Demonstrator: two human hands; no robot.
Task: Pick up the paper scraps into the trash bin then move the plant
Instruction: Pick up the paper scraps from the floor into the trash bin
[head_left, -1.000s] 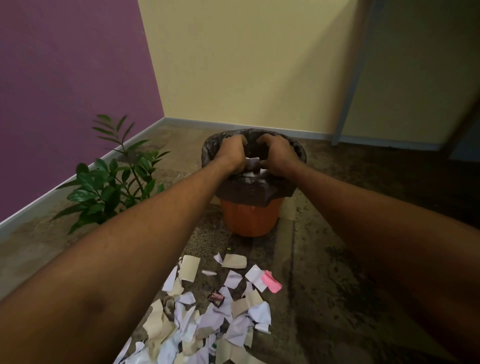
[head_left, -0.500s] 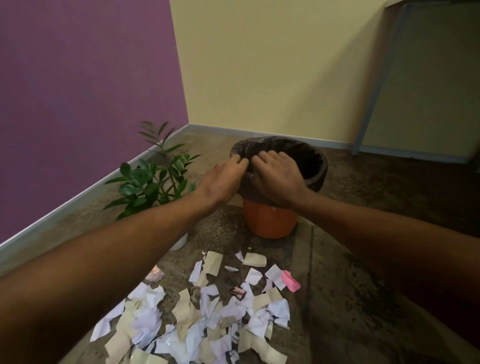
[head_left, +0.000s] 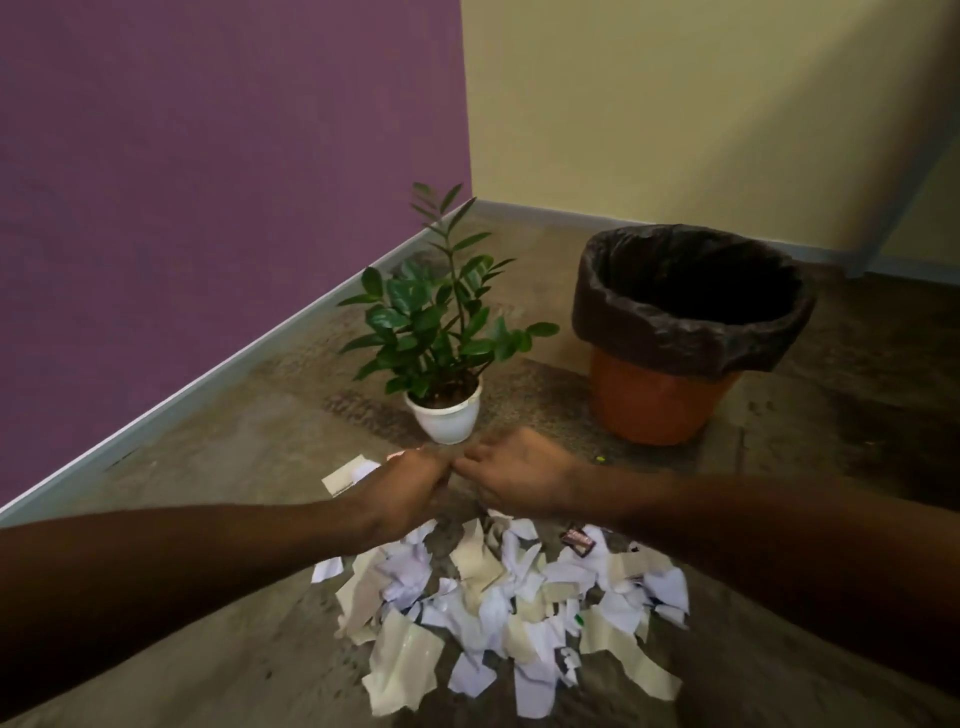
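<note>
Judging by how things lie, the job is far from finished: most of the paper scraps (head_left: 509, 608) are on the floor (head_left: 779, 467), spread in a wide heap across the lower centre of the frame, white and beige pieces overlapping, with 1 beige piece apart at its upper left edge. The trash bin (head_left: 660, 400), orange with a dark liner folded over its rim, stands at centre right, well apart from the heap; its inside reads as black shadow, so I cannot tell how much paper it holds. The plant (head_left: 436, 322) in its white pot (head_left: 447, 421) sits just left of the bin, near the purple wall (head_left: 208, 208), and looks unmoved, so that second step remains.

Both arms reach in from the lower corners and meet at centre frame, over the heap's far edge. The left hand (head_left: 400, 488) and right hand (head_left: 519, 478) lie palm down, fingertips nearly touching each other. Motion blur hides the fingers; they look loosely curled, and I cannot tell whether either holds any paper. Several more handfuls seem needed.
</note>
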